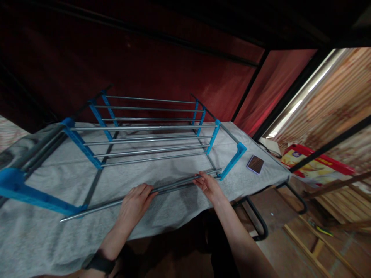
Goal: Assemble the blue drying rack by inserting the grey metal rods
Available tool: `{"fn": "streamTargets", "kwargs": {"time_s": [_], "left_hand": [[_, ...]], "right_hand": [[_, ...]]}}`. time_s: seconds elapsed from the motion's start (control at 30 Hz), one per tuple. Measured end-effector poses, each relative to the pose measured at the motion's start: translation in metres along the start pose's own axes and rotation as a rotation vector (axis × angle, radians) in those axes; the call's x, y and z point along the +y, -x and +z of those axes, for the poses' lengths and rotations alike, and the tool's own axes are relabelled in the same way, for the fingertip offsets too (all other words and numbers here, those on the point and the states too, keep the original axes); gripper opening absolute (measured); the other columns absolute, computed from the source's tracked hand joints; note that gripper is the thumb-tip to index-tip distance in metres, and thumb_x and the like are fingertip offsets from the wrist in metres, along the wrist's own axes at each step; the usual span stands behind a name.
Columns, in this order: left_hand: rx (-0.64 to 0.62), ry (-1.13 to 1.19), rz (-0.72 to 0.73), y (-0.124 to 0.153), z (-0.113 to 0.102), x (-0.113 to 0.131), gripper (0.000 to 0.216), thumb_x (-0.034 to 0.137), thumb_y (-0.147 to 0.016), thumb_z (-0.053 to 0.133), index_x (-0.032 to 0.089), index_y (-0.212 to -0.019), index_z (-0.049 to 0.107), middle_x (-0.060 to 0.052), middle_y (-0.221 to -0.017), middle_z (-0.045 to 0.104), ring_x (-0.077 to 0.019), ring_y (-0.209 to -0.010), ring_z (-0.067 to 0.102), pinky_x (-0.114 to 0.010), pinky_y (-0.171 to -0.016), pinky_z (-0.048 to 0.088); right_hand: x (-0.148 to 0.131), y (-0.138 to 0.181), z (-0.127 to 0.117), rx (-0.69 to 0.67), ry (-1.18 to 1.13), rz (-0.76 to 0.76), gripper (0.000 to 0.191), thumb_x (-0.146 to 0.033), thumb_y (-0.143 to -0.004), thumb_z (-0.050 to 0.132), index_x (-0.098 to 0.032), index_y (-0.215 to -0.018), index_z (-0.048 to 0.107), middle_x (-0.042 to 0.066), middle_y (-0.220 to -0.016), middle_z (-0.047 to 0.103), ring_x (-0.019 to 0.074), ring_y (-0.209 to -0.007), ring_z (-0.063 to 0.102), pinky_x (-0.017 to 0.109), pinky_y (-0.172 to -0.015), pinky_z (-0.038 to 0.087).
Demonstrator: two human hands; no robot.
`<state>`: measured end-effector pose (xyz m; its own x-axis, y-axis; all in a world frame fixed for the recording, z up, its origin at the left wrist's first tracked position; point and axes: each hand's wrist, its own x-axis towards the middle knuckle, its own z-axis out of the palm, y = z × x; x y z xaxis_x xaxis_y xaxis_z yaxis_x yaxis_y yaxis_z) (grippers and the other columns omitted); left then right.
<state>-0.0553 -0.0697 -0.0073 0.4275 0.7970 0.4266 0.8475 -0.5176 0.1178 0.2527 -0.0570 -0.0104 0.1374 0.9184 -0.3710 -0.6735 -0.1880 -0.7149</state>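
Note:
A rack of blue plastic side pieces (81, 144) and grey metal rods (150, 151) lies on a grey cloth (179, 200) over a metal-framed bed. Loose metal rods (174, 185) lie bunched along the near edge of the cloth. My left hand (135, 204) rests on these rods with its fingers curled over them. My right hand (209, 186) holds the same rods further right, close to a blue end piece (233, 162). A dark band sits on my left wrist.
A small dark phone (255, 164) lies on the cloth at the right. A dark red wall stands behind the bed. On the floor at the right are a red and yellow package (313, 164), wooden slats (333, 200) and a black bed-frame leg (257, 220).

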Motion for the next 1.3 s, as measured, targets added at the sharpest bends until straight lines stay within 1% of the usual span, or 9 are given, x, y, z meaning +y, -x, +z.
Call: {"fn": "streamTargets", "kwargs": {"time_s": [0.2, 0.33, 0.47, 0.6, 0.73, 0.87, 0.97, 1.13, 1.3], "left_hand": [[-0.049, 0.012, -0.06, 0.004, 0.005, -0.008, 0.033, 0.044, -0.101, 0.042, 0.021, -0.101, 0.065, -0.006, -0.091, 0.074, -0.0239, -0.083, 0.07, -0.034, -0.074, 0.052], [-0.007, 0.057, -0.017, 0.004, 0.005, -0.006, 0.037, 0.047, -0.1, 0.043, 0.02, -0.109, 0.067, -0.007, -0.099, 0.075, -0.0241, -0.088, 0.071, -0.035, -0.078, 0.053], [0.003, 0.047, 0.015, 0.001, 0.003, -0.001, 0.04, 0.047, -0.101, 0.041, 0.02, -0.105, 0.069, -0.007, -0.093, 0.074, -0.0234, -0.083, 0.07, -0.035, -0.077, 0.054], [0.016, 0.035, 0.021, 0.0, 0.002, 0.002, 0.039, 0.047, -0.102, 0.04, 0.02, -0.101, 0.069, -0.007, -0.09, 0.072, -0.0223, -0.082, 0.069, -0.035, -0.077, 0.053], [0.02, 0.014, 0.017, 0.0, 0.002, 0.004, 0.036, 0.044, -0.101, 0.042, 0.019, -0.098, 0.068, -0.006, -0.089, 0.071, -0.0223, -0.081, 0.068, -0.035, -0.076, 0.052], [0.011, -0.027, -0.003, 0.001, 0.001, 0.007, 0.03, 0.04, -0.101, 0.044, 0.019, -0.099, 0.067, -0.007, -0.09, 0.071, -0.0231, -0.082, 0.068, -0.035, -0.076, 0.051], [-0.041, -0.048, -0.012, 0.002, 0.001, 0.009, 0.027, 0.038, -0.102, 0.045, 0.02, -0.101, 0.066, -0.006, -0.089, 0.072, -0.0226, -0.081, 0.068, -0.034, -0.074, 0.05], [-0.092, -0.033, -0.019, 0.002, 0.001, 0.009, 0.025, 0.037, -0.101, 0.049, 0.021, -0.107, 0.067, -0.006, -0.092, 0.072, -0.022, -0.084, 0.068, -0.033, -0.076, 0.049], [-0.151, -0.075, -0.062, -0.001, -0.001, 0.01, 0.021, 0.031, -0.099, 0.052, 0.018, -0.104, 0.068, -0.007, -0.09, 0.07, -0.0216, -0.084, 0.067, -0.034, -0.077, 0.049]], "right_hand": [[0.003, 0.001, 0.001, -0.027, 0.018, 0.025, 0.013, -0.017, -0.07, 0.077, -0.018, -0.077, 0.066, 0.005, -0.08, 0.074, 0.0152, -0.073, 0.069, 0.032, -0.078, 0.061], [0.001, 0.003, 0.001, -0.024, 0.011, 0.039, 0.011, -0.015, -0.07, 0.073, -0.018, -0.079, 0.067, 0.004, -0.081, 0.074, 0.0151, -0.072, 0.068, 0.033, -0.079, 0.06], [-0.002, 0.006, 0.0, -0.019, -0.002, 0.041, 0.012, -0.014, -0.069, 0.07, -0.018, -0.08, 0.067, 0.004, -0.08, 0.074, 0.0153, -0.072, 0.068, 0.033, -0.079, 0.06], [-0.002, 0.008, 0.001, -0.007, 0.006, 0.029, 0.016, -0.018, -0.067, 0.078, -0.018, -0.078, 0.066, 0.003, -0.078, 0.073, 0.0142, -0.07, 0.067, 0.032, -0.078, 0.06], [0.002, 0.007, 0.002, -0.017, 0.042, 0.019, 0.027, -0.027, -0.062, 0.088, -0.017, -0.075, 0.066, 0.002, -0.077, 0.073, 0.015, -0.068, 0.068, 0.033, -0.075, 0.06], [0.003, 0.005, 0.003, -0.03, 0.052, 0.019, 0.029, -0.025, -0.059, 0.091, -0.017, -0.073, 0.067, 0.002, -0.075, 0.072, 0.0149, -0.069, 0.068, 0.031, -0.073, 0.061], [0.002, 0.001, 0.001, -0.025, 0.054, 0.011, 0.026, -0.02, -0.06, 0.09, -0.017, -0.072, 0.067, 0.002, -0.073, 0.072, 0.0139, -0.072, 0.068, 0.029, -0.075, 0.061], [0.0, -0.007, -0.003, -0.012, 0.061, -0.007, 0.023, -0.017, -0.064, 0.088, -0.017, -0.075, 0.067, 0.005, -0.082, 0.075, 0.0147, -0.078, 0.071, 0.027, -0.075, 0.062], [-0.007, -0.016, -0.008, 0.056, 0.029, -0.009, 0.018, -0.005, -0.072, 0.077, -0.018, -0.076, 0.065, 0.004, -0.085, 0.075, 0.0137, -0.081, 0.072, 0.025, -0.078, 0.062]]}}
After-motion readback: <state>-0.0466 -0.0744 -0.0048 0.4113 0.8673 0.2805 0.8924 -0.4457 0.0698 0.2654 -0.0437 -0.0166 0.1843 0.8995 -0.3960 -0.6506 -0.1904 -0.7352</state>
